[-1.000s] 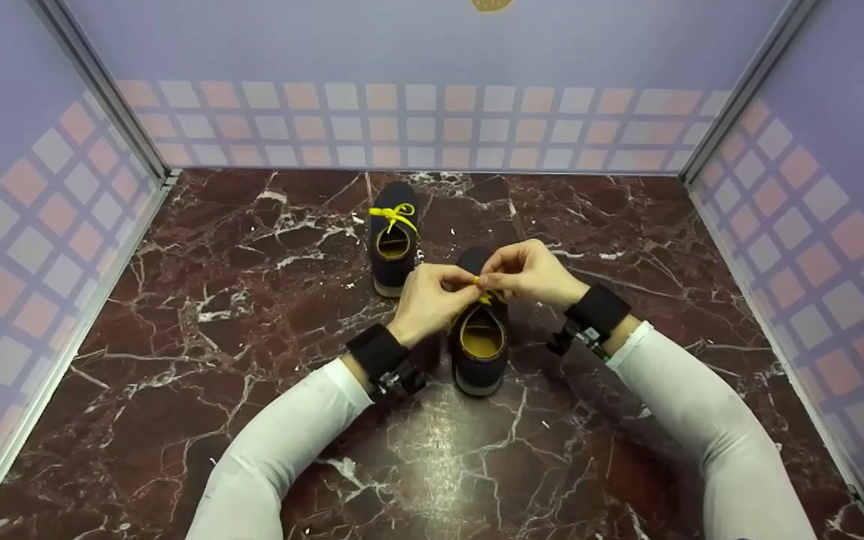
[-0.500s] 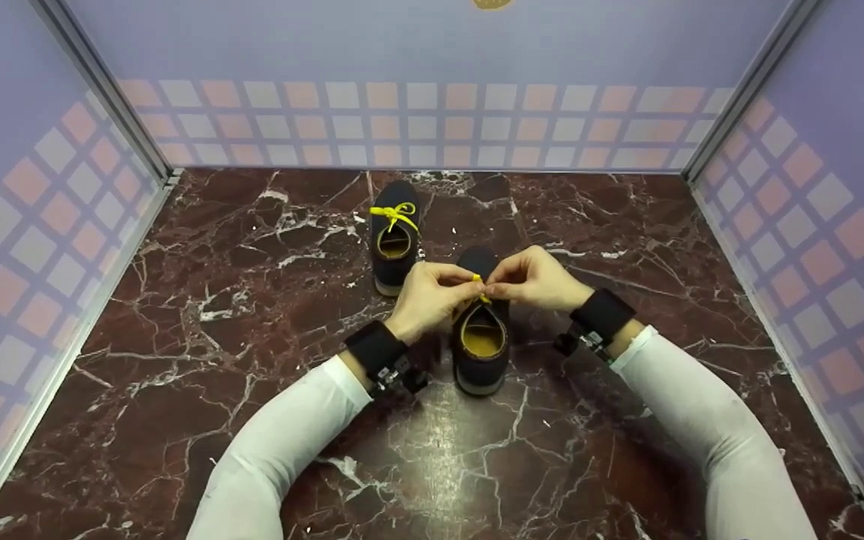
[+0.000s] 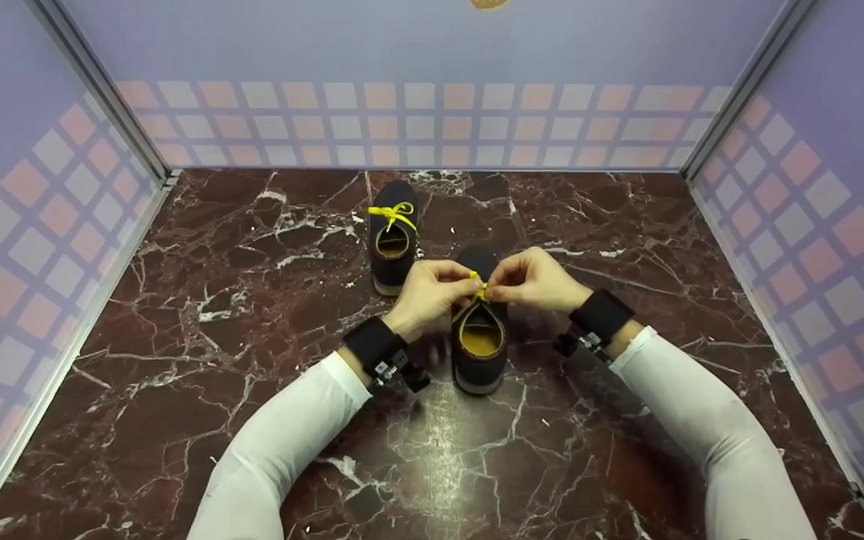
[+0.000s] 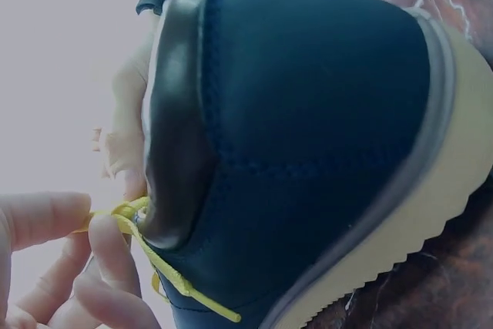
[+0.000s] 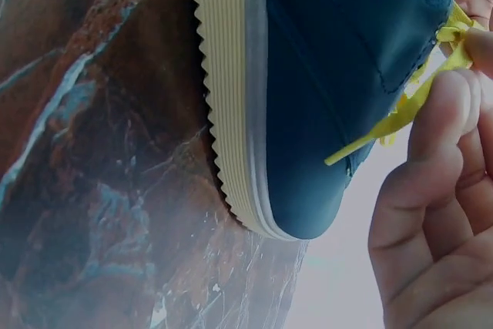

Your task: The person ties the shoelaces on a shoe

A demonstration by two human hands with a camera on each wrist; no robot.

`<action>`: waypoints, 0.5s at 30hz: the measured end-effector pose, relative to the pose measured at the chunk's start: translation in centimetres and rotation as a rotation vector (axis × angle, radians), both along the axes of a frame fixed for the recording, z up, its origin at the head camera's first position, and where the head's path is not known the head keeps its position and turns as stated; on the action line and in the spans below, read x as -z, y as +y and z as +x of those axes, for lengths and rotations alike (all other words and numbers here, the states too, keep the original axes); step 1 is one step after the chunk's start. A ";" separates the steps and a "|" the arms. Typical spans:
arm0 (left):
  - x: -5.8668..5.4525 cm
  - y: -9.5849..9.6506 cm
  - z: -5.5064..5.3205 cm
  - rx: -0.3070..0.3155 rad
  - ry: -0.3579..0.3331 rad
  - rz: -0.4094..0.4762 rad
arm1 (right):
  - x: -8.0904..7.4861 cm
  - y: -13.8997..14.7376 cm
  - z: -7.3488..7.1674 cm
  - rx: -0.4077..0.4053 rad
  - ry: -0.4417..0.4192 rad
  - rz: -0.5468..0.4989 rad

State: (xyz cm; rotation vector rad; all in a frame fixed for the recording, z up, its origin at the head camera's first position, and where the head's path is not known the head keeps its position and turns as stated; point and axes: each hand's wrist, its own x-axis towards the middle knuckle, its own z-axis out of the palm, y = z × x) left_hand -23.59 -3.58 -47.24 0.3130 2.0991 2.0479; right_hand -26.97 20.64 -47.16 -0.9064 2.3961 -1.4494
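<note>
A dark shoe (image 3: 479,371) with a yellow lining stands toe away on the marbled surface, between my two hands. My left hand (image 3: 426,292) pinches its yellow shoelace (image 3: 480,295) between thumb and fingertips, from the left. From the right, my right hand (image 3: 541,281) pinches the same lace just above the tongue. One loose lace end (image 4: 212,306) hangs down the shoe's side in the left wrist view. Another lace end (image 5: 362,142) hangs past my curled right fingers (image 5: 435,125) in the right wrist view. Fingertips partly hide the knot area.
A second dark shoe (image 3: 393,270) stands farther back and left, its yellow lace tied in a bow (image 3: 394,214). Lilac panels with pink and white squares (image 3: 421,124) enclose the back and both sides of the dark red marbled surface (image 3: 252,300).
My right hand has shifted slightly down and right. A bit more of the yellow lace shows between the two hands. Both shoes stay where they were.
</note>
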 end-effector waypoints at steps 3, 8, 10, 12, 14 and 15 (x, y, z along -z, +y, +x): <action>0.1 0.0 0.0 -0.001 -0.018 0.007 | 0.1 -0.2 0.1 -0.006 -0.014 -0.058; 0.0 0.0 0.2 0.002 -0.004 -0.002 | 0.2 -0.8 0.5 -0.014 0.001 -0.113; 0.0 0.0 0.2 0.001 0.018 -0.009 | 0.3 -1.0 0.6 -0.002 0.027 -0.115; 0.0 0.0 0.3 -0.002 0.041 -0.013 | 0.4 -1.2 0.6 0.021 0.058 -0.111; 0.1 -0.1 0.3 -0.009 0.057 -0.027 | 0.4 -1.4 0.8 0.050 0.098 -0.097; 0.2 -0.1 0.3 -0.013 0.064 -0.032 | 0.5 -1.6 0.8 0.066 0.125 -0.085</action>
